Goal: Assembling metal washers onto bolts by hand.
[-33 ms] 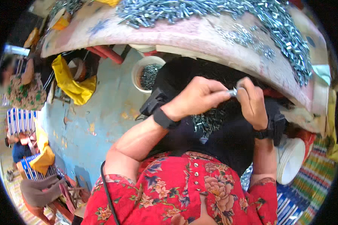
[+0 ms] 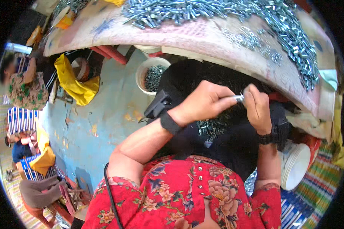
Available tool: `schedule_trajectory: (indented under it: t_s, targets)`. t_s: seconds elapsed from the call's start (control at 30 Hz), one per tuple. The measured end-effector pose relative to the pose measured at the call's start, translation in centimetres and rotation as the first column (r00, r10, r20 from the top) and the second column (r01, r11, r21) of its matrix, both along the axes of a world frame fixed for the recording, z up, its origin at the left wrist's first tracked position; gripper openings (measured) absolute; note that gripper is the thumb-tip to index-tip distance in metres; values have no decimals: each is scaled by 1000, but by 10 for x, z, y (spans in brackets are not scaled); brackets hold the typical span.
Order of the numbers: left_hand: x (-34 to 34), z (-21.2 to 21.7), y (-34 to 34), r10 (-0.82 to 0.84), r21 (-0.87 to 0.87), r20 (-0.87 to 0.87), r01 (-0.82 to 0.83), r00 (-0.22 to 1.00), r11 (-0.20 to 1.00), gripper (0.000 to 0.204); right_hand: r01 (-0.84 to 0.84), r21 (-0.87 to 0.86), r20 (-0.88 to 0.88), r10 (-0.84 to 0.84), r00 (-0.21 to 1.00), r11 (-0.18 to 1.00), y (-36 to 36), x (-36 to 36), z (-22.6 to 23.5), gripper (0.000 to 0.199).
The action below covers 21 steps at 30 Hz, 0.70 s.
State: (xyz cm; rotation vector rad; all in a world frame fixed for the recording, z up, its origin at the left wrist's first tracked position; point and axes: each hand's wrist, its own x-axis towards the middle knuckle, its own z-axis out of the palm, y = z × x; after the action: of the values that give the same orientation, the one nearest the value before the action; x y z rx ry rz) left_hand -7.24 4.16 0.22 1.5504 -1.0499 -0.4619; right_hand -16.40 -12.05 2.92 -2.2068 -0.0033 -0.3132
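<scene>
My left hand [image 2: 207, 100] is closed in a pinch, thumb against fingers, on a short silver metal bolt [image 2: 238, 98] that points to the right. At the bolt's right end, the fingers of my right hand [image 2: 258, 108] are curled together. A thin shiny edge shows by its fingertips; what they grip is mostly hidden. Below the hands, a heap of small metal fasteners [image 2: 212, 129] lies on dark cloth over my lap. Ahead, the table [image 2: 141, 40] carries a long pile of silver bolts [image 2: 179, 12] and a scatter of small washers [image 2: 248, 38].
A white bucket [image 2: 139, 74] with metal parts stands on the blue floor [image 2: 91, 118], left of my lap. Another white bucket [image 2: 297, 164] is at my right. Yellow cloth [image 2: 74, 82] hangs at the left. Farther left is a person in a patterned top [image 2: 27, 89].
More of the bolt shows between my hands now. Both hands otherwise keep nearly the same place, with the right fingertips a little blurred.
</scene>
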Motion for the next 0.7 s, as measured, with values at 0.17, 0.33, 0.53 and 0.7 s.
schedule_trajectory:
  t_s: [0.17, 0.33, 0.53, 0.7]
  targets:
    - [-10, -8, -10, -163, 254, 604, 6, 780, 967, 18, 132, -56, -356, -143, 923, 990, -24, -7, -34, 35]
    - [68, 5, 10, 376, -149, 579, -360, 723, 921, 21, 294, -32, -96, -296, 950, 955, -42, -11, -32, 28]
    - [217, -14, 68, 413, -61, 866, -761, 281, 646, 24, 252, -141, -1, -255, 967, 957, -28, -16, -21, 14]
    - [232, 2, 95, 36, 118, 976, -657, 217, 745, 23, 200, -65, 123, -191, 974, 978, -37, -10, -26, 18]
